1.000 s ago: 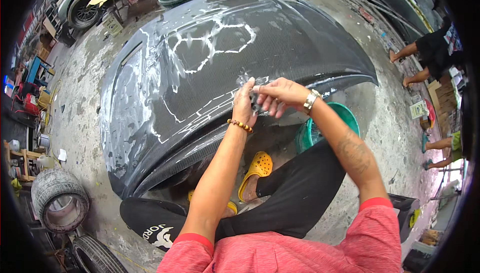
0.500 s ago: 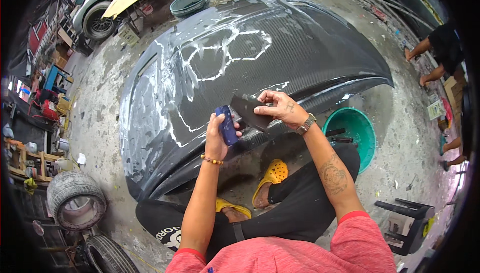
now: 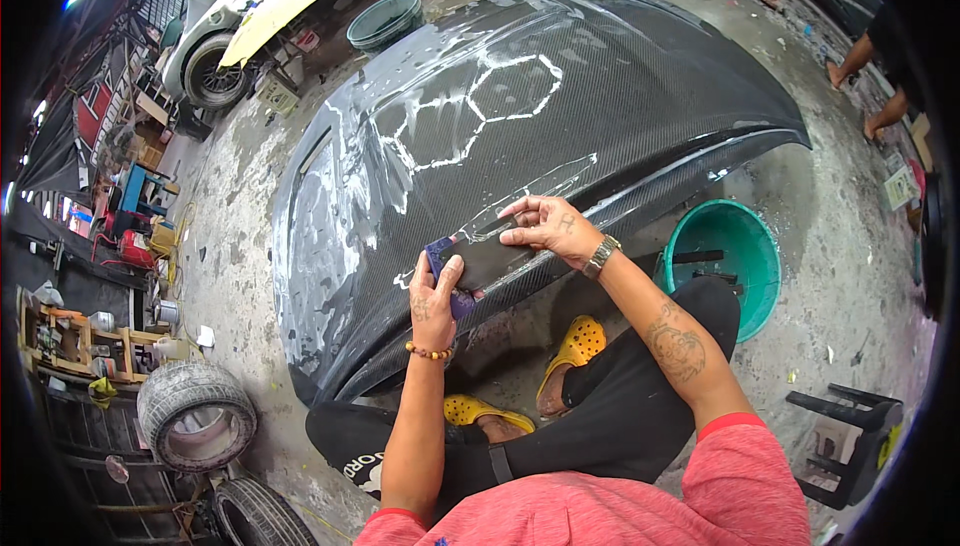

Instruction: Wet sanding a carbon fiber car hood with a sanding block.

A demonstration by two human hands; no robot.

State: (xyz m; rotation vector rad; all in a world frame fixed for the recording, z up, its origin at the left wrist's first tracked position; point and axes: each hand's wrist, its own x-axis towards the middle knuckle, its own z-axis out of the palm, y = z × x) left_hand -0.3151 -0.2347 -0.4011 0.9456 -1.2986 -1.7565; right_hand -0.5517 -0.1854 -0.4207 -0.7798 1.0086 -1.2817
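A dark carbon-weave car hood lies in front of me, with white lines and smeared patches over its left half. My left hand is closed around a small blue block, probably a sanding block, above the hood's near edge. Pinched between the thumb and fingers of my right hand is a dark sheet that looks like sandpaper. The sheet stretches between both hands, its left end against the block. Whether my left fingers also grip the sheet cannot be made out.
Right of my knee stands a green tub with dark strips inside. Another tub sits beyond the hood. Loose tires and a cluttered shelf line the left. A black stool is at lower right; a person's bare legs show far right.
The sheet has come against the blue block and now spans between my hands. My left hand has turned the block, its thumb now over the near side. The whole view has shifted slightly.
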